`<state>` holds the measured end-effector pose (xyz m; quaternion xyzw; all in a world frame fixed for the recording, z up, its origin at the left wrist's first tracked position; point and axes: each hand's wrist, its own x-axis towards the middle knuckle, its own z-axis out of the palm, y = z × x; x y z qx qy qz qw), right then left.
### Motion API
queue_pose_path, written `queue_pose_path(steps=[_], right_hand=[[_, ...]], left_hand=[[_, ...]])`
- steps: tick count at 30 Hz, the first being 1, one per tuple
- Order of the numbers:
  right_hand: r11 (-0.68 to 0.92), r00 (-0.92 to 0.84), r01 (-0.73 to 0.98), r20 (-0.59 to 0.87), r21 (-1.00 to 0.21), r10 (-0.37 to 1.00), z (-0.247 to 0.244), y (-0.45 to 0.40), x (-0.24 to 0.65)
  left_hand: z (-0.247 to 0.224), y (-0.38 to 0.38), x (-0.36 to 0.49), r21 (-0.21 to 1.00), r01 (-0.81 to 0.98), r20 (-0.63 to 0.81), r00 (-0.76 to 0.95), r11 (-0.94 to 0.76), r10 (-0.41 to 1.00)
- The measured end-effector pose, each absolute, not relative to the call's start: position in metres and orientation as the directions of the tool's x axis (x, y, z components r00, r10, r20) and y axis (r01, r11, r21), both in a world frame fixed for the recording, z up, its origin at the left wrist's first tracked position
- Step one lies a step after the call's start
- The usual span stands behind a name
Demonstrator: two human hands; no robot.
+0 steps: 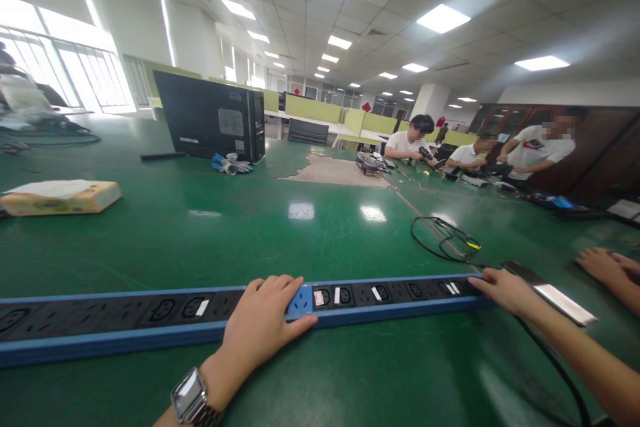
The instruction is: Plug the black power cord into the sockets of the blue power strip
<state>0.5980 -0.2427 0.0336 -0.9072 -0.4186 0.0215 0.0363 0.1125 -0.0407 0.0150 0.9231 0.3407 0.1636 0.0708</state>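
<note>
A long blue power strip (pixel 390 293) with black sockets lies across the green table in front of me, running off the left edge. Small white stickers mark several sockets, and one socket block is blue. My left hand (pixel 265 313), with a metal-banded watch on the wrist, grips the strip across its width near the middle, thumb on the near side and fingers over the far side. At the strip's right end, my right hand (pixel 507 290) holds it between thumb and fingers; the fingertips are partly hidden.
A black cable (pixel 443 237) coils beyond the right end, near a flat dark device (pixel 550 293). Another person's hands (pixel 607 267) rest at far right. Tissue pack (pixel 63 197), computer case (pixel 213 113) and gloves (pixel 231 163) stand farther back. Several co-workers (pixel 410 140) sit or stand beyond.
</note>
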Motion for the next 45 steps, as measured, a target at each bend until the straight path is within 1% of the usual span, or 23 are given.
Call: queue_pose_path(steps=[2, 4, 6, 8, 10, 12, 13, 14, 15, 17, 19, 21, 23, 26, 27, 28, 30, 32, 33, 36, 40, 43, 45], right_hand=[[-0.631, 0.635, 0.772, 0.037, -0.074, 0.772, 0.029, -0.246, 0.598], [-0.624, 0.63, 0.776, 0.091, -0.09, 0.771, 0.024, -0.249, 0.599], [-0.596, 0.61, 0.792, 0.123, -0.133, 0.783, 0.021, -0.25, 0.599], [-0.567, 0.592, 0.802, 0.122, -0.19, 0.796, 0.028, -0.252, 0.599], [-0.589, 0.65, 0.747, 0.155, -0.307, 0.744, 0.049, -0.253, 0.598], [-0.605, 0.772, 0.62, 0.247, -0.5, 0.586, 0.081, -0.255, 0.596], [-0.575, 0.821, 0.56, 0.31, -0.596, 0.479, 0.098, -0.256, 0.594], [-0.537, 0.841, 0.533, 0.339, -0.654, 0.422, 0.114, -0.256, 0.591], [-0.522, 0.844, 0.528, 0.345, -0.669, 0.411, 0.127, -0.255, 0.588], [-0.544, 0.84, 0.526, 0.301, -0.653, 0.451, 0.139, -0.251, 0.582], [-0.607, 0.814, 0.548, 0.199, -0.575, 0.546, 0.133, -0.245, 0.576], [-0.633, 0.739, 0.624, 0.081, -0.459, 0.669, 0.114, -0.238, 0.571], [-0.594, 0.636, 0.72, -0.001, -0.359, 0.772, 0.091, -0.234, 0.569], [-0.55, 0.56, 0.787, -0.049, -0.279, 0.827, 0.064, -0.231, 0.565], [-0.537, 0.542, 0.796, -0.064, -0.279, 0.838, 0.058, -0.23, 0.562], [-0.517, 0.518, 0.8, -0.083, -0.305, 0.851, 0.055, -0.229, 0.558], [-0.451, 0.444, 0.793, -0.117, -0.409, 0.888, 0.05, -0.225, 0.547], [-0.372, 0.365, 0.798, -0.111, -0.475, 0.924, 0.048, -0.218, 0.533], [-0.346, 0.345, 0.81, -0.093, -0.474, 0.934, 0.048, -0.214, 0.527], [-0.316, 0.327, 0.854, -0.047, -0.413, 0.944, 0.047, -0.204, 0.514], [-0.3, 0.29, 0.887, -0.083, -0.35, 0.953, 0.046, -0.2, 0.508], [-0.356, 0.353, 0.904, -0.056, -0.237, 0.934, 0.044, -0.199, 0.504], [-0.376, 0.373, 0.905, -0.054, -0.2, 0.926, 0.043, -0.198, 0.501]], left_hand=[[0.015, -0.041, 0.112, 0.252, 0.602, 0.251, 0.716, -0.758, 0.652], [0.014, -0.041, 0.111, 0.255, 0.601, 0.25, 0.716, -0.758, 0.652], [0.014, -0.042, 0.112, 0.255, 0.604, 0.253, 0.712, -0.755, 0.655], [0.015, -0.042, 0.112, 0.256, 0.611, 0.256, 0.704, -0.749, 0.662], [0.017, -0.043, 0.113, 0.261, 0.615, 0.253, 0.7, -0.744, 0.668], [0.019, -0.042, 0.113, 0.267, 0.612, 0.244, 0.704, -0.744, 0.667], [0.019, -0.042, 0.113, 0.27, 0.609, 0.243, 0.706, -0.746, 0.665], [0.02, -0.042, 0.113, 0.271, 0.606, 0.246, 0.707, -0.748, 0.663], [0.02, -0.042, 0.113, 0.272, 0.604, 0.252, 0.707, -0.749, 0.661], [0.019, -0.041, 0.112, 0.273, 0.6, 0.267, 0.704, -0.752, 0.658], [0.018, -0.041, 0.112, 0.27, 0.597, 0.271, 0.706, -0.755, 0.655], [0.017, -0.041, 0.112, 0.265, 0.594, 0.268, 0.712, -0.76, 0.649], [0.017, -0.041, 0.112, 0.259, 0.591, 0.269, 0.715, -0.764, 0.645], [0.017, -0.042, 0.112, 0.256, 0.594, 0.274, 0.712, -0.763, 0.646], [0.016, -0.042, 0.112, 0.257, 0.596, 0.274, 0.71, -0.761, 0.649], [0.016, -0.042, 0.112, 0.257, 0.598, 0.274, 0.709, -0.759, 0.651], [0.016, -0.042, 0.112, 0.258, 0.599, 0.273, 0.708, -0.758, 0.652], [0.016, -0.041, 0.112, 0.256, 0.599, 0.27, 0.709, -0.759, 0.651], [0.015, -0.041, 0.112, 0.253, 0.598, 0.27, 0.711, -0.76, 0.649], [0.014, -0.041, 0.112, 0.244, 0.592, 0.28, 0.715, -0.768, 0.641], [0.011, -0.041, 0.111, 0.239, 0.588, 0.314, 0.706, -0.773, 0.635], [0.009, -0.04, 0.111, 0.237, 0.587, 0.331, 0.7, -0.774, 0.632], [0.008, -0.04, 0.111, 0.232, 0.586, 0.335, 0.702, -0.777, 0.629]])
